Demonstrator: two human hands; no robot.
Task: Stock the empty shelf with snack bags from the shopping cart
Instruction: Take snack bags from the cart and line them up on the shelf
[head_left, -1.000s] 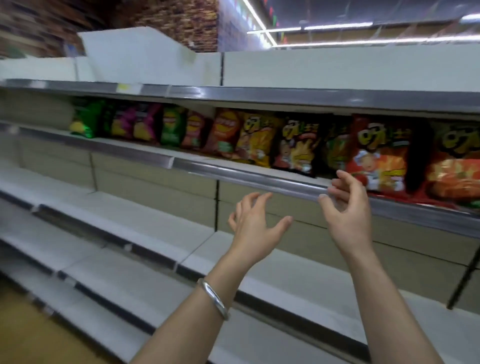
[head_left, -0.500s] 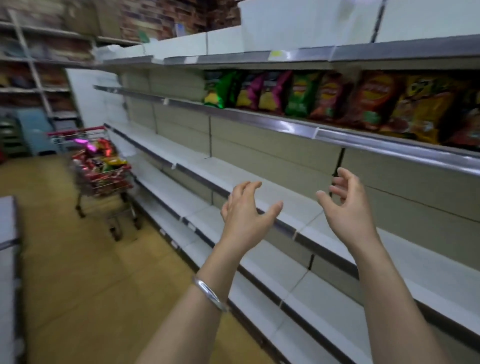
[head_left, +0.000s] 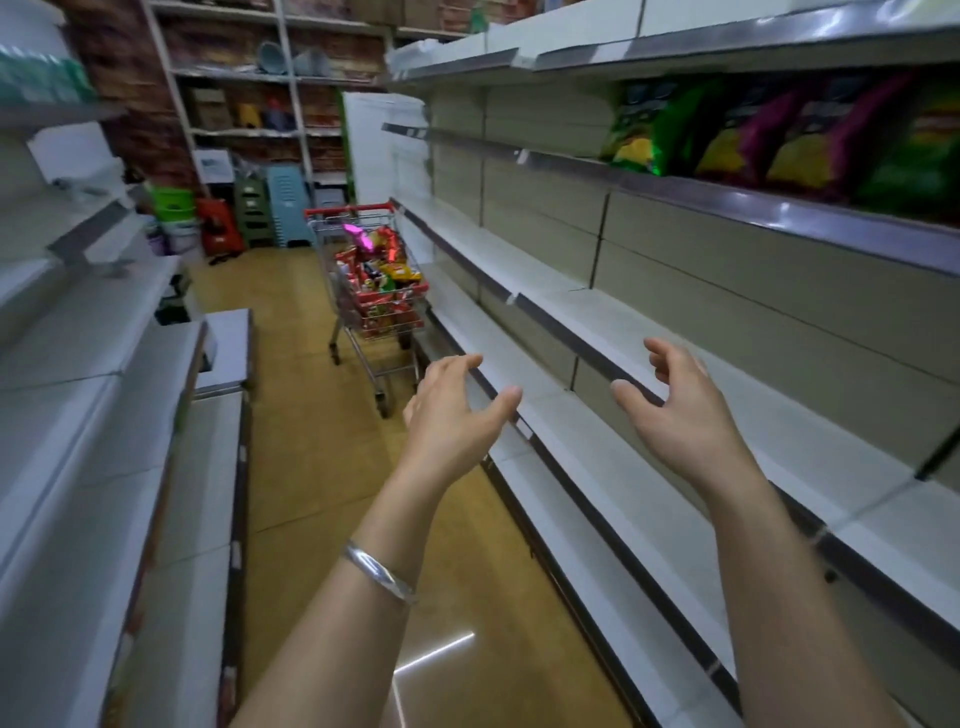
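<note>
Hands — my left hand (head_left: 457, 415) and right hand (head_left: 680, 415) — stay apart, holding nothing, now I've turned toward the red wire shopping cart (head_left: 371, 291) for more bright snack bags (head_left: 382, 275).

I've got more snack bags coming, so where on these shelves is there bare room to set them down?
The upper shelf is bare left of the green bag; right of it, the row of bags is crowded. The white shelves below are bare all along. Both the left hand and the right hand hold nothing.
</note>
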